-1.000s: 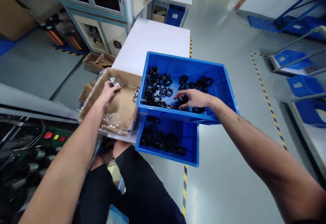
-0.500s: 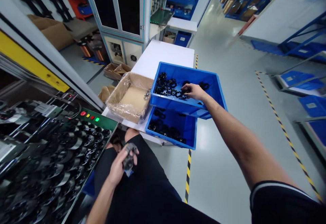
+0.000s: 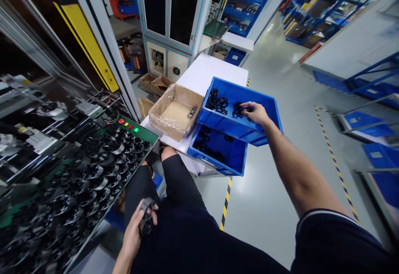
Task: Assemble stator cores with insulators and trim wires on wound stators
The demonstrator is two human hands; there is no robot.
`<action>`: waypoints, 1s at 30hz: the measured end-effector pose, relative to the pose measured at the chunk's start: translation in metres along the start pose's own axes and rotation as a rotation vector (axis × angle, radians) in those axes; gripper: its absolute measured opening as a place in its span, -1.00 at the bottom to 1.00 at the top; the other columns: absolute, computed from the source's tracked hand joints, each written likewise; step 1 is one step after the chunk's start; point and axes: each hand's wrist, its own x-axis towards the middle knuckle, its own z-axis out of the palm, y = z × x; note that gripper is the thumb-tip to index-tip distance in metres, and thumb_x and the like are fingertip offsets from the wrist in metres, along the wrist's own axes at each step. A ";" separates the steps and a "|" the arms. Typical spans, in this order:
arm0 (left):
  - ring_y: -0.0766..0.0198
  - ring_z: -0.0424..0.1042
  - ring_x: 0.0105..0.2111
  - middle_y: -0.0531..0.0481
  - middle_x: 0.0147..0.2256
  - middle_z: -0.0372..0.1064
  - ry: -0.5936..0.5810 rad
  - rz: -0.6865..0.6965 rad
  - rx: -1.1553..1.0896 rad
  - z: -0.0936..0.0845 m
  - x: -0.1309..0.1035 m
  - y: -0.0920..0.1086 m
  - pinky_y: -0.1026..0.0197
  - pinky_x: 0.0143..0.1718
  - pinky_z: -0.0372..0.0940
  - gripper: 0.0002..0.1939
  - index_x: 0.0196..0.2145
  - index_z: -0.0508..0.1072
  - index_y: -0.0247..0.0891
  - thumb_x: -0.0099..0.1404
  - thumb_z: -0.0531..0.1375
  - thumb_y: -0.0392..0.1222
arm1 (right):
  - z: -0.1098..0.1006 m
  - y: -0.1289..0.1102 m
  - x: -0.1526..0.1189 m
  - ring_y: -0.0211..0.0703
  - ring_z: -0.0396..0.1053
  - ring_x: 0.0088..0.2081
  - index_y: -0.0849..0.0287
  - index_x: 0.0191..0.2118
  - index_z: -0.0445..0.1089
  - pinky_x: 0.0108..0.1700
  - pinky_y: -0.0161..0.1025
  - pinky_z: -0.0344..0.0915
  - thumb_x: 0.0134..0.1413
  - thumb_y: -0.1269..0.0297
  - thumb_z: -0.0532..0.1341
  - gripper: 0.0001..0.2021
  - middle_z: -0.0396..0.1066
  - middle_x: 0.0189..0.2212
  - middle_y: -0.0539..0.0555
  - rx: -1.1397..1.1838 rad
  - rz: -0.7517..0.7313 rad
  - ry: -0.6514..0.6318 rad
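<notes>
My left hand [image 3: 134, 230] is low in front of my lap, fingers closed around dark grey ring-shaped metal parts [image 3: 146, 216], which look like motor cores. My right hand [image 3: 257, 114] reaches into the upper blue bin [image 3: 240, 126]. Its fingers are curled down on a black ring-shaped part [image 3: 237, 110]; the fingertips are partly hidden. More black toothed rings [image 3: 217, 101] lie in a cluster at the bin's left end. Beneath and nearer to me, a lower blue bin [image 3: 238, 157] holds more dark parts [image 3: 212, 151].
A plastic-lined cardboard box [image 3: 170, 124] with a few small metal parts [image 3: 192, 111] stands left of the bins on a white table [image 3: 215, 68]. At left, a green machine bench [image 3: 154, 138] carries many dark rings and lit buttons [image 3: 128, 125]. A yellow post [image 3: 93, 54] rises behind.
My right hand has shifted right within the upper bin, away from the left cluster. My left hand still holds its rings, now closer to my body. The view has swung left.
</notes>
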 end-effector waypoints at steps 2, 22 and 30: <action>-0.11 0.48 -0.33 -0.06 -0.27 0.59 -0.044 0.021 -0.003 0.002 0.000 0.001 -0.19 -0.09 0.51 -0.49 -0.02 0.65 0.14 0.48 0.35 0.57 | 0.002 -0.004 -0.006 -0.08 0.68 -0.03 0.20 0.17 0.65 0.05 -0.06 0.73 0.58 0.16 0.52 -0.73 0.68 0.05 0.11 0.062 0.011 0.058; 0.10 0.64 -0.32 -0.08 -0.13 0.56 -0.302 0.152 -0.496 0.087 0.012 0.043 0.11 -0.34 0.62 -0.22 0.39 0.49 -0.14 0.58 0.30 0.53 | 0.144 -0.209 -0.336 -0.25 0.71 -0.11 0.03 0.24 0.72 -0.23 -0.35 0.78 0.69 0.39 0.37 -0.77 0.55 0.15 0.13 1.099 -0.509 -0.888; -0.07 0.72 0.05 -0.22 0.16 0.57 -0.204 0.452 -0.257 0.091 -0.019 0.048 -0.07 0.09 0.69 -0.24 0.54 0.39 -0.07 0.61 0.38 0.33 | 0.145 -0.225 -0.338 -0.06 0.76 0.08 0.01 0.14 0.72 0.06 -0.09 0.78 0.56 0.55 0.42 -0.72 0.73 0.09 0.14 0.749 -0.794 -0.529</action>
